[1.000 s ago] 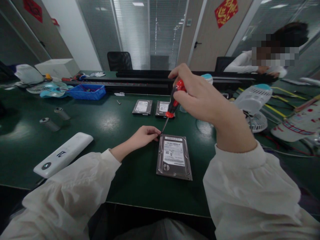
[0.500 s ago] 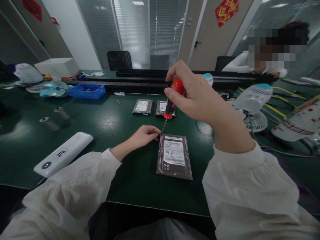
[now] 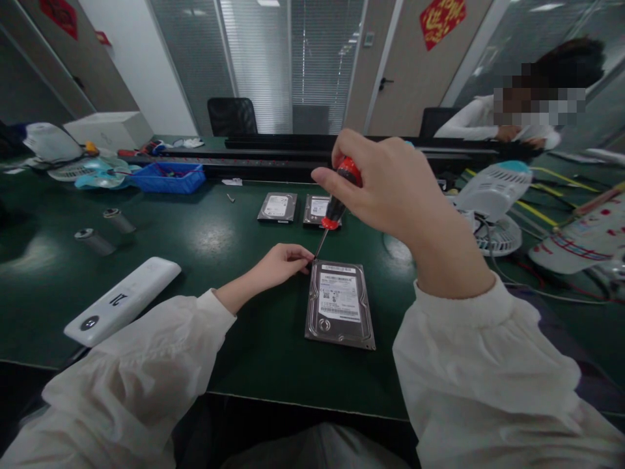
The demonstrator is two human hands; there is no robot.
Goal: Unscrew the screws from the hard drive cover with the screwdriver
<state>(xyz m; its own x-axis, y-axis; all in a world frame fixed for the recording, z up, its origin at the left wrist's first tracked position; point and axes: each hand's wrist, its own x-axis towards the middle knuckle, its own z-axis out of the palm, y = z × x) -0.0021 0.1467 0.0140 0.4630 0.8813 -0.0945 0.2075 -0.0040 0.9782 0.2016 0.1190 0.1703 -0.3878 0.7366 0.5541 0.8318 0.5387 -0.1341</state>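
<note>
Screwdriver point(image 3: 335, 212), gripped by right hand point(image 3: 390, 185), is best squared to hard drive point(image 3: 340, 305); left hand point(image 3: 280, 267) hold can't be told.

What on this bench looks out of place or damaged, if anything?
Nothing looks spilled, and the near hard drive shows no obvious damage. One oddity: a tiny, stray-looking pale piece lies loose on the green table, left of the two farther hard drives, too small to identify.
</note>
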